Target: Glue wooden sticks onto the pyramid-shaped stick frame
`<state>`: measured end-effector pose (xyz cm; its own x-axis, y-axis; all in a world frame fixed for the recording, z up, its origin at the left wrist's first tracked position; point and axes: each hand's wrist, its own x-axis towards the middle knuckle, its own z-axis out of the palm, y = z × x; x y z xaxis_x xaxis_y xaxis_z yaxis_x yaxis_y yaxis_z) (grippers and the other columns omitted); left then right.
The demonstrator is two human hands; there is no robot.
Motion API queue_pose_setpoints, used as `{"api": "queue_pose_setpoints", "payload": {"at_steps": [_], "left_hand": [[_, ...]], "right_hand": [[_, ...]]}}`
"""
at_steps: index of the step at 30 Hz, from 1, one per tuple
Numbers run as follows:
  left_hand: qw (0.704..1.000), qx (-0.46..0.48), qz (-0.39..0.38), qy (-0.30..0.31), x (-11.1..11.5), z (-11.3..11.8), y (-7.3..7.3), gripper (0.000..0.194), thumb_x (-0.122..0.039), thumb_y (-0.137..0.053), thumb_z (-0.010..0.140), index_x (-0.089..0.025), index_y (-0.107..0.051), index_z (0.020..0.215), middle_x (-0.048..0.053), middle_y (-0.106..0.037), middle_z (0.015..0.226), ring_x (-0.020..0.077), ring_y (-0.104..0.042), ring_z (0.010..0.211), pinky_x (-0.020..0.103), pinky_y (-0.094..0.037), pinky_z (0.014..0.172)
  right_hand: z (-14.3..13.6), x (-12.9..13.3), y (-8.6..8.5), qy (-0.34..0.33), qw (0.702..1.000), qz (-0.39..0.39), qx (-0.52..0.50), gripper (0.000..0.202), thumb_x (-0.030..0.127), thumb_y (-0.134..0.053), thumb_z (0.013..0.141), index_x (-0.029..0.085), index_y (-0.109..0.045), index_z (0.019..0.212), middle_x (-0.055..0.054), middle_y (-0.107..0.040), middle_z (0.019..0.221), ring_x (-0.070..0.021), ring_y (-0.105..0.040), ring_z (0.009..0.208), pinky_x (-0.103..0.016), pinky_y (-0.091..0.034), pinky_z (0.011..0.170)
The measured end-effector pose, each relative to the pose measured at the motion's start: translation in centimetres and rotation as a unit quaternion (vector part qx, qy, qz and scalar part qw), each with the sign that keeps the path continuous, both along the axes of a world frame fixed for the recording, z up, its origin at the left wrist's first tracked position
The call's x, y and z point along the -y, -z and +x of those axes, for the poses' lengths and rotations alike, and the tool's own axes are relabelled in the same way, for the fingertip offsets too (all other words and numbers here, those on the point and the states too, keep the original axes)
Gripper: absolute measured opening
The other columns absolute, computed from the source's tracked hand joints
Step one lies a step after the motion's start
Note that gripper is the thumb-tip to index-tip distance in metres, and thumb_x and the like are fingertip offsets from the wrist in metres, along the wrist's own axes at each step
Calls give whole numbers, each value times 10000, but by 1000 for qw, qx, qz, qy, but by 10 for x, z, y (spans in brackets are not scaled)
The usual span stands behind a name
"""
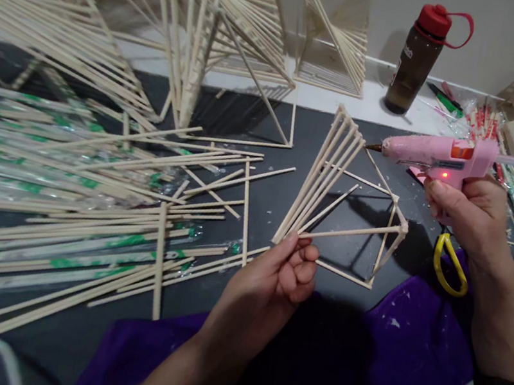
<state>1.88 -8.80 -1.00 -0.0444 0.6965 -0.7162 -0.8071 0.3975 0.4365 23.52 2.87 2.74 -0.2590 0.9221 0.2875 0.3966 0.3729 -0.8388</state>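
A small frame of pale wooden sticks (352, 236) stands on the dark tabletop, with a row of several sticks slanting up its left side. My left hand (281, 268) is closed, thumb and finger pinching the frame at the lower end of that row. In my right hand (467, 206) is a pink hot glue gun (443, 154), its small light glowing orange-red. The gun's metal nozzle points left, close to the upper ends of the slanted sticks; whether it touches them I cannot tell.
Loose sticks (208, 191) and plastic-wrapped chopsticks (91, 192) spread over the left side. Larger stick structures (244, 28) stand behind. A red-capped bottle (414, 61) is at the back. Yellow-handled scissors (444, 274) lie below my right hand. Purple cloth (419, 342) covers the near edge.
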Motion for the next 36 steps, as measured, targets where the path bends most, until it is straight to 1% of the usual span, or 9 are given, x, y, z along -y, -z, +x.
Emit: {"api": "queue_pose_setpoints", "payload": {"at_steps": [4, 12, 22, 29, 33, 36], "left_hand": [[1000, -1, 6, 2, 0, 0, 1, 343, -133, -327, 1023, -83, -594, 813, 5, -565, 621, 36, -469, 406, 116, -341, 315], [1000, -4, 1, 5, 1, -1, 1, 348, -138, -321, 1026, -90, -592, 813, 1, -568, 620, 36, -472, 409, 112, -343, 318], [1000, -4, -7, -3, 0, -1, 0, 341, -137, -337, 1022, -84, -598, 809, 11, -574, 615, 40, -492, 409, 109, -352, 320], [1000, -7, -7, -1, 0, -1, 1, 338, -139, -344, 1022, -87, -603, 811, 10, -580, 624, 38, -494, 412, 106, -355, 319], [1000, 0, -8, -3, 1, -1, 1, 337, -140, -346, 1021, -88, -602, 807, 9, -578, 623, 41, -509, 417, 109, -370, 327], [1000, 0, -8, -3, 0, -1, 0, 330, -134, -351, 1018, -92, -594, 798, 9, -575, 624, 43, -505, 415, 113, -359, 321]], "right_hand": [[-1, 1, 0, 4, 1000, -6, 2, 316, 332, -671, 812, 175, -578, 554, 14, -522, 514, -83, -443, 473, -232, -300, 439], [2, 0, -1, -1, 1000, 6, 27, 372, 350, -670, 824, 179, -561, 512, 8, -497, 498, -89, -443, 488, -241, -305, 461], [3, -1, 2, -16, 999, 25, 19, 333, 338, -659, 839, 182, -571, 559, 11, -512, 526, -93, -446, 496, -238, -309, 460], [3, 0, -4, -18, 999, 10, 33, 347, 354, -662, 816, 177, -566, 532, 12, -499, 514, -87, -455, 490, -231, -297, 447], [4, 1, -11, 5, 1000, -28, 11, 300, 352, -673, 779, 174, -583, 556, 5, -521, 520, -89, -467, 494, -229, -312, 452], [3, -1, -15, 13, 995, -87, -37, 141, 289, -693, 691, 162, -637, 667, 4, -571, 577, -90, -480, 501, -224, -337, 448]]}}
